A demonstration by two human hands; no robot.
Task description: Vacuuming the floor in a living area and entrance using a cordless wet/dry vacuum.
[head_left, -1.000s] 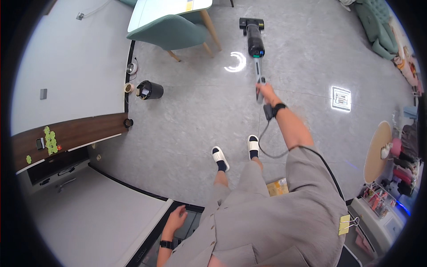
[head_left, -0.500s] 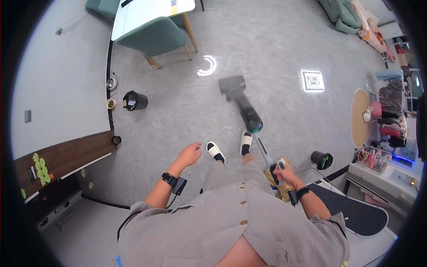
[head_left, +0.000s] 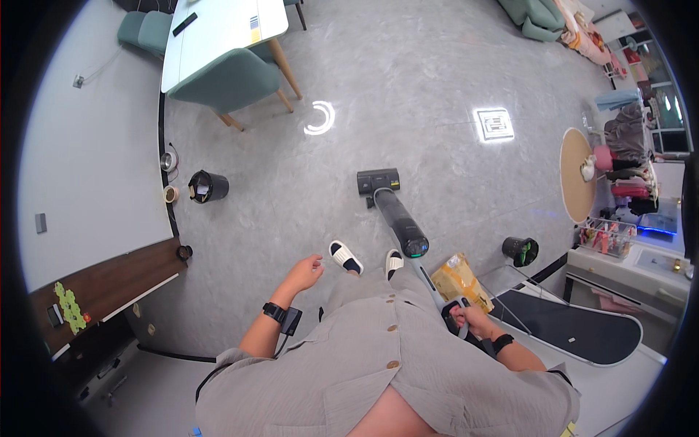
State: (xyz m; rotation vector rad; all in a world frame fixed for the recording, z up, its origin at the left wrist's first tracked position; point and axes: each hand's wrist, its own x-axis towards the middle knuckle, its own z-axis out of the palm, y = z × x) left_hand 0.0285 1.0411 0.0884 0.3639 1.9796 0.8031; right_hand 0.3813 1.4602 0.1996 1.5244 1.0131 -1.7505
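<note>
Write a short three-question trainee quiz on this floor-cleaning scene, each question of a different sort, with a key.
1. True or false: the right hand grips the handle of the upright floor cleaner.
2. Multiple choice: the left hand is A) holding the handle, B) free, holding nothing, C) resting on the white table.
3. Fill in: the yellow-brown package lies on the floor just to the ___ of the cleaner's shaft.

Key: 1 true; 2 B; 3 right.

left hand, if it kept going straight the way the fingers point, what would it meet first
Probably the white slipper on the person's foot, just past the left hand; beyond it only bare grey floor. Depth is unclear, so it might pass above.
</note>
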